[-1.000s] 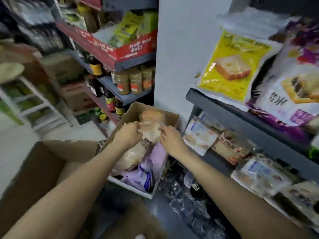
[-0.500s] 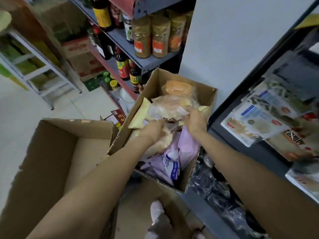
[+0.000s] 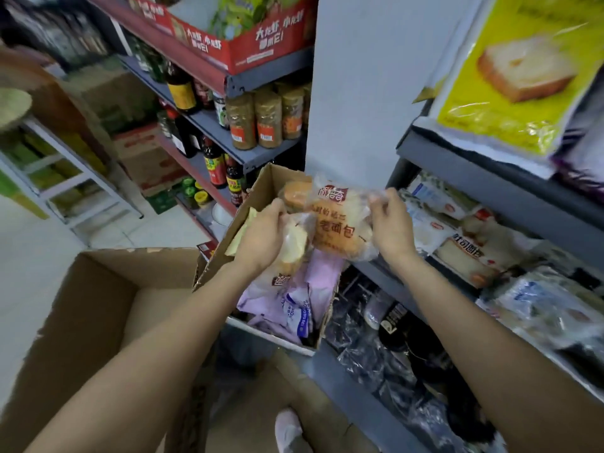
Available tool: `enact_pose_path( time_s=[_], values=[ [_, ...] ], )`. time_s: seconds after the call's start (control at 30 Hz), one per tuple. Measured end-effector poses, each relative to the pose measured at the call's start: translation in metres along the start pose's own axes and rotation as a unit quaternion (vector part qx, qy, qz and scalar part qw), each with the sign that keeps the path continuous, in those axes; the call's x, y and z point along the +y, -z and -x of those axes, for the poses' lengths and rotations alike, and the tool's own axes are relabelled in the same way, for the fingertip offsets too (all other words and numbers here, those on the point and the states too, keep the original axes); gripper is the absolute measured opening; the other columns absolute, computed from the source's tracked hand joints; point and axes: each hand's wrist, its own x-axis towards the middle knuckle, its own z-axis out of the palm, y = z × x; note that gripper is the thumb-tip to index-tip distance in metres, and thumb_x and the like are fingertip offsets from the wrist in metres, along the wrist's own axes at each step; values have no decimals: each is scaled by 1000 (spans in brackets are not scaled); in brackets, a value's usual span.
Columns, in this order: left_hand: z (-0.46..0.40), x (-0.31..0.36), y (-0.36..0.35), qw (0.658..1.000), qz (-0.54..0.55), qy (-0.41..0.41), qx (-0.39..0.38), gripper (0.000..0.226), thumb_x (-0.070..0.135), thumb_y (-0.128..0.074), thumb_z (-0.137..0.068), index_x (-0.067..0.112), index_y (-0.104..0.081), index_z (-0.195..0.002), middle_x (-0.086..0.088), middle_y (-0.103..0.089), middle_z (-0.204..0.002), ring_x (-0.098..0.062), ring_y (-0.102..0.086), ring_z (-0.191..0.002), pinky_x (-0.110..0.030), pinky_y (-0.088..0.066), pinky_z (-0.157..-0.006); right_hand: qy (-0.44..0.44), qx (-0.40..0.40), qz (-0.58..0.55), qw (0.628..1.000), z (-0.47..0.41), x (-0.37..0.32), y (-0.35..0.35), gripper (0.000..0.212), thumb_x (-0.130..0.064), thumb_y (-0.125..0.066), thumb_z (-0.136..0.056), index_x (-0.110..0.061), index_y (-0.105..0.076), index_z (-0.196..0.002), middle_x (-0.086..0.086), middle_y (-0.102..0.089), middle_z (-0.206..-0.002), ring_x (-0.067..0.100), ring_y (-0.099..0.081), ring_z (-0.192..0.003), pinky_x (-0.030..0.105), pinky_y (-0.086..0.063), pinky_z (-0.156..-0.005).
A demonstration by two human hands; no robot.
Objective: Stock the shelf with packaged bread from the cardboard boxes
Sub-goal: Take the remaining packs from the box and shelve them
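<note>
Bread lifted clear of box, pinched by right hand; left hand clamped on second bag, bound for shelf.

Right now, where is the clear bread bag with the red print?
In the head view, the clear bread bag is center, lifted above the open cardboard box, pinched by the right hand, just left of the lower bread shelf.

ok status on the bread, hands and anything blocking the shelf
Left hand grips a clear bread bag. Right hand pinches the red-lettered bread pack, above the open box. Shelf alongside, path unobstructed.
</note>
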Motion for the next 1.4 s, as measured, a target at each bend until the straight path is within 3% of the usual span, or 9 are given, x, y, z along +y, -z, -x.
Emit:
enact_pose_path(
  time_s=[0.13,0.27,0.53,0.7,0.83,0.93,1.03,1.23,1.4],
  values=[
    [28,58,15,995,-30,17,90,13,19,-34,-98,14,-37,-86,-14,-57,-91,-37,-54,-88,-50,-44,-77,-5,-25,-70,997,36,1,49,30,-18,-36,-101,0,-54,-117,11,-60,-115,22,-55,-104,30,-40,-85],
    [88,127,13,988,-48,44,142,19,20,-32,-99,8,-47,-101,-14,-58,-107,-35,-50,-103,-46,-40,-85,24,-49,-121,991,106,12,104,22,-21,-40,-101,-16,-51,-83,-3,-54,-85,7,-51,-77,29,-38,-75],
    [202,275,9,983,69,3,172,18,13,-35,-97,1,-49,-100,-22,-57,-107,-39,-48,-105,-46,-39,-87,88,46,-130,987,229,9,255,32,-22,-36,-102,5,-51,-96,10,-47,-80,15,-45,-69,26,-35,-63],
    [229,365,14,973,179,-90,111,13,15,-38,-96,9,-41,-85,-19,-57,-96,-36,-50,-97,-45,-39,-83,107,204,-169,958,280,5,348,30,-17,-35,-103,-14,-39,-73,-4,-37,-67,-1,-36,-53,17,-28,-52],
    [259,440,8,947,244,-204,47,12,14,-38,-99,9,-40,-88,-3,-48,-79,-18,-45,-73,-32,-31,-63,57,363,-215,905,308,29,425,20,-28,-36,-102,-25,-52,-91,-5,-49,-95,5,-44,-91,26,-37,-85],
    [284,495,-4,928,281,-243,21,13,17,-37,-100,9,-38,-89,6,-39,-71,-4,-36,-63,-23,-27,-54,29,452,-240,859,331,45,491,15,-26,-34,-102,-22,-48,-105,-10,-47,-87,0,-41,-77,22,-36,-74],
    [303,552,-30,908,346,-234,-17,16,19,-38,-100,12,-40,-86,6,-41,-69,-8,-37,-63,-24,-32,-62,11,513,-248,821,355,67,557,14,-22,-34,-101,-22,-46,-94,-6,-47,-87,5,-44,-76,23,-37,-68],
    [335,662,-103,877,422,-202,-107,26,21,-38,-100,18,-37,-74,3,-40,-71,-15,-38,-69,-31,-32,-66,-50,600,-249,758,385,142,674,15,-29,-32,-95,-25,-46,-100,4,-49,-103,21,-49,-94,35,-41,-80],
    [353,757,-172,860,463,-177,-117,29,19,-41,-100,18,-35,-72,3,-35,-70,-10,-34,-65,-23,-31,-59,-66,612,-240,751,385,205,777,32,-24,-30,-98,-14,-55,-114,3,-51,-104,21,-50,-92,33,-42,-78]
  ],
)
